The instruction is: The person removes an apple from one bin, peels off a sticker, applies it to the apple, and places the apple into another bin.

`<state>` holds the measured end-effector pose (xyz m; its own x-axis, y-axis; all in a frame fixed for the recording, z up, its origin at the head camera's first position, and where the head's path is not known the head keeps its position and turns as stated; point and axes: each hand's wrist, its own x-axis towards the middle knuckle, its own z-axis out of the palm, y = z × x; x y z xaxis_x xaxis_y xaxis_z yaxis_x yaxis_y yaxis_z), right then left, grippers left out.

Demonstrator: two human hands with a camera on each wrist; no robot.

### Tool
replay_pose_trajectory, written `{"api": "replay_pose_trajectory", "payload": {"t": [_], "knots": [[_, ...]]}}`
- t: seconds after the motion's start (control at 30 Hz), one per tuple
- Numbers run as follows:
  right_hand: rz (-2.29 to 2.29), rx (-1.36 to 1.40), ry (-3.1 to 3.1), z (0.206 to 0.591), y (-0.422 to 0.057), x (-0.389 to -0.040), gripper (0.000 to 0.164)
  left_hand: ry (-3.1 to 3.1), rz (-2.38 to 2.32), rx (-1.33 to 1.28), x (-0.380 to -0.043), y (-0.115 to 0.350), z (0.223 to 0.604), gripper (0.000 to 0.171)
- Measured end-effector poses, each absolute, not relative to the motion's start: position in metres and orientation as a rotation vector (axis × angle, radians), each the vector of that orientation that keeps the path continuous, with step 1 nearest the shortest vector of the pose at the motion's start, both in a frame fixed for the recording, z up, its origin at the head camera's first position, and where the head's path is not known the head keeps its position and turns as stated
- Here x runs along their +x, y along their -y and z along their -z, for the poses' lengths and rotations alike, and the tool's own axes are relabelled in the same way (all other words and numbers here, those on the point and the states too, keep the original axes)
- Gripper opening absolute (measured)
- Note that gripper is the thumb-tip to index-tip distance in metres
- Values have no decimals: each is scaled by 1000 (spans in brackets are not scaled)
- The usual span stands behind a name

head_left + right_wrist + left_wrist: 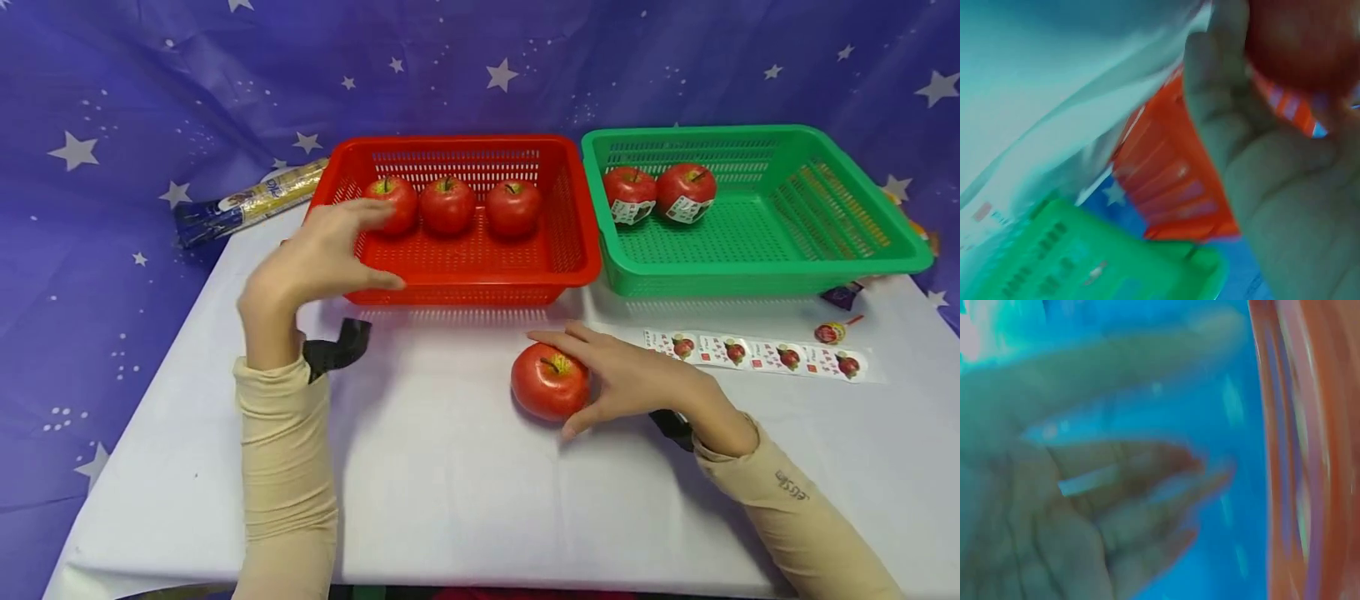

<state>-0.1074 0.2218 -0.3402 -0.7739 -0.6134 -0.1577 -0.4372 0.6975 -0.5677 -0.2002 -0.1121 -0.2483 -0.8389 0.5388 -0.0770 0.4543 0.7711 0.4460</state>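
Note:
A red apple is on the white-covered table, in front of the baskets. My right hand holds it from the right, fingers over its top and thumb by its lower right side. In the right wrist view the apple sits among the fingers. My left hand is raised by the left side of the red basket, fingers and thumb spread, holding nothing. Blur softens that hand in the left wrist view. Several apples stand in the red basket.
At the right, a green basket holds two apples with white labels. A strip of apple stickers lies before it, near a lollipop. A long yellow-and-blue packet lies left of the red basket.

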Motion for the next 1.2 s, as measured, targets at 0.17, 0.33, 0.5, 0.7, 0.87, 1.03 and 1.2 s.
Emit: {"api": "replay_pose_trajectory", "payload": {"t": [0.17, 0.33, 0.5, 0.7, 0.87, 1.03, 1.2], "knots": [[855, -743, -2580, 334, -253, -119, 79, -2435, -551, 1309, -168, 36, 271, 66], [570, -674, -2611, 338, -266, -123, 50, -2309, -374, 1306, -162, -4, 302, 73], [488, -766, -2606, 350, -258, -126, 45, -2224, -428, 1357, -162, -22, 315, 71], [619, -826, -2573, 356, -256, -133, 41, -2109, -558, 1456, -167, -35, 325, 71], [873, -707, -2563, 352, -281, -134, 34, -1989, -901, 1168, -186, -44, 353, 48], [891, -404, -2655, 344, -313, -133, 15, -2049, -728, 1081, -197, -54, 373, 54], [710, -238, -2702, 347, -320, -135, 31, -1999, -557, 1107, -198, -50, 369, 58]]}}
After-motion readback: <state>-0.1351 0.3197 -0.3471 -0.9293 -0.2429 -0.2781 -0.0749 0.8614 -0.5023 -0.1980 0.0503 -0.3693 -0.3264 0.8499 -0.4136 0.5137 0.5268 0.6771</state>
